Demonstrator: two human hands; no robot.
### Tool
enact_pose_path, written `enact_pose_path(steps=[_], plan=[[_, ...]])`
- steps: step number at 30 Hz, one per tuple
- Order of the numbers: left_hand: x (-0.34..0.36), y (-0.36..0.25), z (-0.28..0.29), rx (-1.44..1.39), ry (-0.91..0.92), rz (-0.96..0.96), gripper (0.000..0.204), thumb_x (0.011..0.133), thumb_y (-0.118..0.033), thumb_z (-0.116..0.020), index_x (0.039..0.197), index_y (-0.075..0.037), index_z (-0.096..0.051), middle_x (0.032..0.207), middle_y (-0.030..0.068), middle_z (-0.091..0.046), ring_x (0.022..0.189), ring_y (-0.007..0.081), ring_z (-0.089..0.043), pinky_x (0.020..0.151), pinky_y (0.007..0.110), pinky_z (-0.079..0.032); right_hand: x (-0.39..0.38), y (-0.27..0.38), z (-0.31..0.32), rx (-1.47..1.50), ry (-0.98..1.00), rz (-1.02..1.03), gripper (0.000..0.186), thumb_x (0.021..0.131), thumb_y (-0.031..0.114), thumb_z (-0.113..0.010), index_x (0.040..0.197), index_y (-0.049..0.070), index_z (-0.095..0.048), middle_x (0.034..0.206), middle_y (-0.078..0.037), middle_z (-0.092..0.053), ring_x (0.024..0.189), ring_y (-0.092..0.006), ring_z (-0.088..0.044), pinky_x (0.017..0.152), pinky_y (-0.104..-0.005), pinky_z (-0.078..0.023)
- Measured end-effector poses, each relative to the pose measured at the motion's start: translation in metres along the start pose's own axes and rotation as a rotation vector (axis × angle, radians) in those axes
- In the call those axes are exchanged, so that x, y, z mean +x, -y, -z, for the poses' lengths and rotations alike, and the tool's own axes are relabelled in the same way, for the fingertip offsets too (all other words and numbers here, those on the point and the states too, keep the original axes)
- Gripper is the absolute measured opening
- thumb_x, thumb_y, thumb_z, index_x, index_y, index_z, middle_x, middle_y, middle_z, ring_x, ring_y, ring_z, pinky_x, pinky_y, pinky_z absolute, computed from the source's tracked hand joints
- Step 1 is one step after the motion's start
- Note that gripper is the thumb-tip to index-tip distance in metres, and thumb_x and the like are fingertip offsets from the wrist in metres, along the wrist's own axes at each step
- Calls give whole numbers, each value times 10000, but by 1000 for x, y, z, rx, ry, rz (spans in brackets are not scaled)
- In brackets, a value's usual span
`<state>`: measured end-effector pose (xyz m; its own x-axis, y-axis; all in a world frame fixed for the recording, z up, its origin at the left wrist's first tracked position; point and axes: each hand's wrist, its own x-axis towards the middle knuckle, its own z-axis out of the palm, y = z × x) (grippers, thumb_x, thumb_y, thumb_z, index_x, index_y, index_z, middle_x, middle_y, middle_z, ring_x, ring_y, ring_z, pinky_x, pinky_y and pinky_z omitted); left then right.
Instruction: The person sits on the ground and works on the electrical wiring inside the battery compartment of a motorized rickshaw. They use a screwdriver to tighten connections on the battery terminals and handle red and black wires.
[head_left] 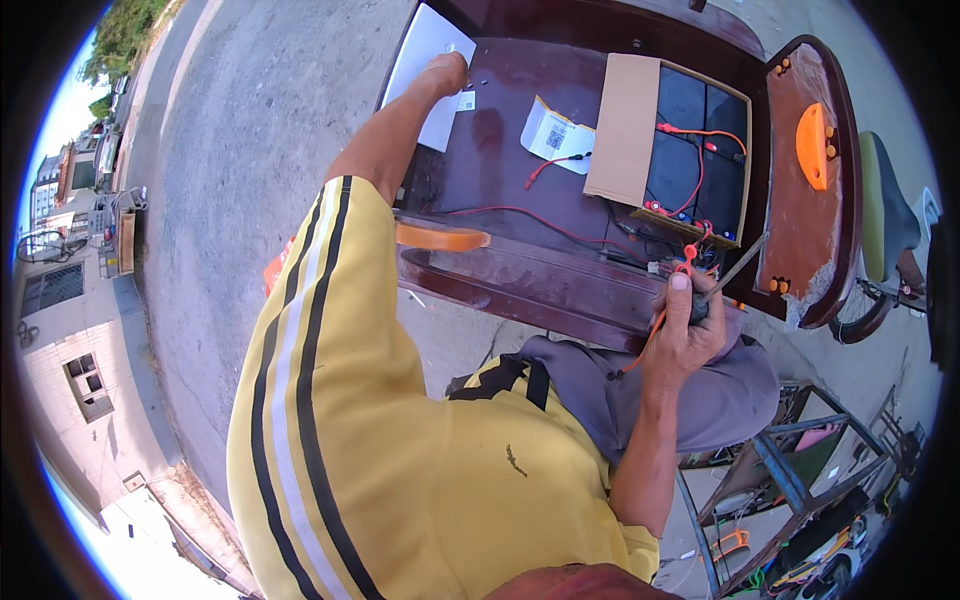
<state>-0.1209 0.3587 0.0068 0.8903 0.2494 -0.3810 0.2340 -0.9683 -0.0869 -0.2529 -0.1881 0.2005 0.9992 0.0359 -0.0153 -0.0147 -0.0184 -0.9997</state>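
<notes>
My left hand (440, 77) reaches to the far left of a dark red cargo box, over a white panel (412, 75). Its fingers are curled in, and what they hold, if anything, is hidden. Close by lie a small white card (467, 101) and tiny dark bits. My right hand (685, 330) is closed at the near right edge, around a screwdriver (742, 262) whose shaft points up to the right. A red cable end (688, 257) with a red cap also sits at its thumb. Beyond it, dark batteries (722, 115) joined by red cables stand in an opened cardboard carton (622, 130).
A creased printed sheet (556, 138) and a loose red lead (545, 172) lie on the box floor (490, 180). An orange handle (440, 237) is on the near wall, another (812, 147) on the right panel. A metal rack (785, 470) with tools stands lower right.
</notes>
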Motion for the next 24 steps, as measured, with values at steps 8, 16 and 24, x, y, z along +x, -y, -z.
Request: enact_pose_path(steps=[8,16,24], plan=[[17,3,-53,-220,-191,192,234,935,-202,-672,1070,-46,-780,1104,243,-740,1078,417,-706,941,485,-556,-2,8,-3,-33,2,-35,152,1010,127,-704,1058,-17,-702,664,-20,-652,590,-60,-569,534,-220,-411],[36,-27,-78,4,-252,64,249,936,-14,-577,1164,-28,-675,1264,246,-649,1166,417,-661,959,488,-579,5,9,-1,-204,56,15,179,977,155,-760,1018,-13,-715,689,-26,-680,607,-78,-629,565,-238,-470],[30,-50,-29,-125,-241,16,257,920,-133,-644,1139,-7,-692,1167,257,-723,1096,437,-695,973,491,-554,8,7,-4,-279,26,102,119,925,95,-783,983,5,-728,616,-61,-585,531,-148,-543,525,-307,-437]])
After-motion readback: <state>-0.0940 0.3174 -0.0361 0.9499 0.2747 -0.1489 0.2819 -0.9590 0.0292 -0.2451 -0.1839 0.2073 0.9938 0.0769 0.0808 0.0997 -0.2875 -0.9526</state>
